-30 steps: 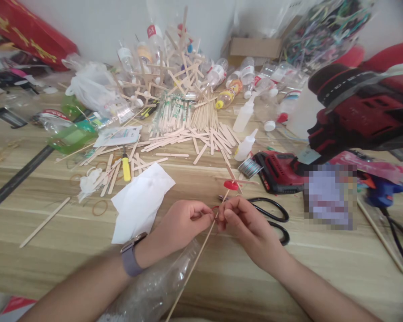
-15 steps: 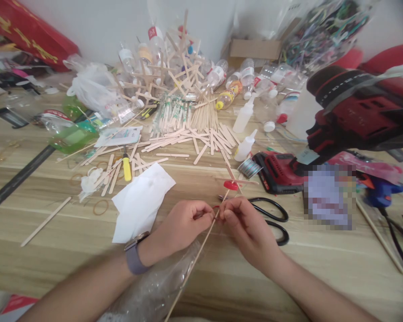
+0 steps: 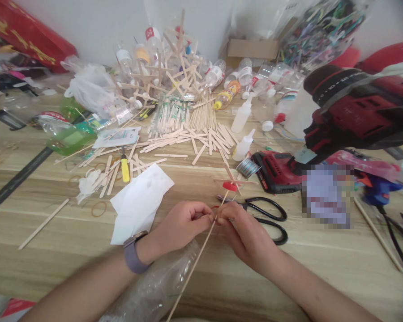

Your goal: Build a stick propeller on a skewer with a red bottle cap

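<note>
A thin wooden skewer (image 3: 191, 270) slants up from the bottom edge between my hands. At its far end are a red bottle cap (image 3: 229, 186) and flat craft sticks (image 3: 233, 178) crossed like a propeller. My left hand (image 3: 179, 228) is closed, thumb and forefinger pinching the skewer below the cap. My right hand (image 3: 243, 230) is closed in a pinch right beside the left fingertips, touching or almost touching the skewer. Whatever sits between its fingertips is too small to make out. A bit of red shows just above the fingertips. Black-handled scissors (image 3: 267, 210) lie behind my right hand.
White paper (image 3: 143, 201) lies left of my hands, clear plastic film (image 3: 151, 286) under the left forearm. A red cordless drill (image 3: 352, 107) stands at right, near a wire spool (image 3: 249, 167) and glue bottles (image 3: 243, 145). Craft sticks (image 3: 174, 141) and plastic bottles (image 3: 245, 74) crowd the back.
My right hand has moved slightly left and turned, its fingertips now closer to the skewer and the left fingertips. My left hand stays nearly still. The whole view has shifted a little.
</note>
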A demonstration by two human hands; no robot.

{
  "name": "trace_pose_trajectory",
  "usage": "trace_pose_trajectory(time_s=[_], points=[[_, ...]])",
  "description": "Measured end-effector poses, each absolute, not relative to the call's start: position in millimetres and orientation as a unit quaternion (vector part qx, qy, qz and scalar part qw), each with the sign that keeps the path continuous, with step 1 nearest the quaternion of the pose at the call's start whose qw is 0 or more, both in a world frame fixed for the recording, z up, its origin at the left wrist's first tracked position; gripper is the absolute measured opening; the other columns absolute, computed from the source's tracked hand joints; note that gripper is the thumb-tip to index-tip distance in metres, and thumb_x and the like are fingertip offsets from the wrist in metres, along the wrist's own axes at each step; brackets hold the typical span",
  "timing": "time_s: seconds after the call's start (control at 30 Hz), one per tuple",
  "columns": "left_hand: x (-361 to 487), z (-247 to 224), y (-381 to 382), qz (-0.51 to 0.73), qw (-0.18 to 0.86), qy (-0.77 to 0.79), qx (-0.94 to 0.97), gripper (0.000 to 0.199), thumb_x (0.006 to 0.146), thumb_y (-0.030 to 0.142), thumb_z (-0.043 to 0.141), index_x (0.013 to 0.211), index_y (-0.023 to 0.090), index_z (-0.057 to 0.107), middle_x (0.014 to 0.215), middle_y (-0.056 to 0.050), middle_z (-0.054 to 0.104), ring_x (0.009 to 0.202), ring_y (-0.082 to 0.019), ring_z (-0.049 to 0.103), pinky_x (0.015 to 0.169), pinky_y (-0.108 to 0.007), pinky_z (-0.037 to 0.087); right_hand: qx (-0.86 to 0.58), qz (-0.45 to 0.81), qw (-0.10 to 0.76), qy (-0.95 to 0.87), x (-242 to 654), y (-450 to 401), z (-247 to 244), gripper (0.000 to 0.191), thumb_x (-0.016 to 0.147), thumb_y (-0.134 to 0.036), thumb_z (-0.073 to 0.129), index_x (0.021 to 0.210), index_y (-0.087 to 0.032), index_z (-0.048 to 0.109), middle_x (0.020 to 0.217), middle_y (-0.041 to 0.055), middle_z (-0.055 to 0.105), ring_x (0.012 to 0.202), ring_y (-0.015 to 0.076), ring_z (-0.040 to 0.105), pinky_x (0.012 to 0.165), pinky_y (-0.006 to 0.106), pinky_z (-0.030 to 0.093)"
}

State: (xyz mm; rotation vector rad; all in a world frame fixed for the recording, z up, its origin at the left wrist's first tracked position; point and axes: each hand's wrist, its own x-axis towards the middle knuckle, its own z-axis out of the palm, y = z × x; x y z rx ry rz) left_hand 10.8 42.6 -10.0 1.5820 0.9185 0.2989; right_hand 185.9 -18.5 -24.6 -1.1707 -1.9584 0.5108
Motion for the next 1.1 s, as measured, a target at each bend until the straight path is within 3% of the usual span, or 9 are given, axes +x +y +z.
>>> trace_pose_trajectory(time_s=[0.5, 0.8, 1.1], points=[[11.0, -5.9, 41.0, 0.136, 0.545, 0.378, 0.736, 0.022, 0.091, 0.029, 0.047, 0.079, 0.017, 0.062, 0.069, 0.002, 0.060, 0.062, -0.012, 0.049, 0.057, -0.022, 0.034, -0.492, 0.291, 0.415, -0.708, 188.0, -18.2, -21.3, 0.013, 0.095, -0.016, 0.042, 0.087, -0.024, 0.047, 0.077, 0.0015, 0.058, 0.067, 0.0157, 0.057, 0.061, 0.027, 0.046], [9.8, -6.4, 41.8, 0.192, 0.513, 0.365, 0.753, 0.016, 0.086, 0.017, 0.052, 0.081, 0.017, 0.067, 0.089, -0.001, 0.066, 0.086, -0.014, 0.060, 0.076, -0.022, 0.042, -0.492, 0.315, 0.418, -0.696, 187.9, -17.4, -21.7, 0.013, 0.097, -0.020, 0.041, 0.086, -0.023, 0.046, 0.075, 0.0013, 0.058, 0.067, 0.0146, 0.056, 0.060, 0.025, 0.046], [13.2, -3.8, 42.0, 0.131, 0.579, 0.404, 0.696, 0.019, 0.088, 0.027, 0.049, 0.077, 0.017, 0.062, 0.072, 0.002, 0.063, 0.066, -0.012, 0.054, 0.060, -0.021, 0.039, -0.477, 0.351, 0.433, -0.680, 186.4, -17.8, -21.1, 0.015, 0.096, -0.017, 0.041, 0.084, -0.023, 0.047, 0.075, -0.0008, 0.055, 0.066, 0.0125, 0.054, 0.060, 0.022, 0.044]])
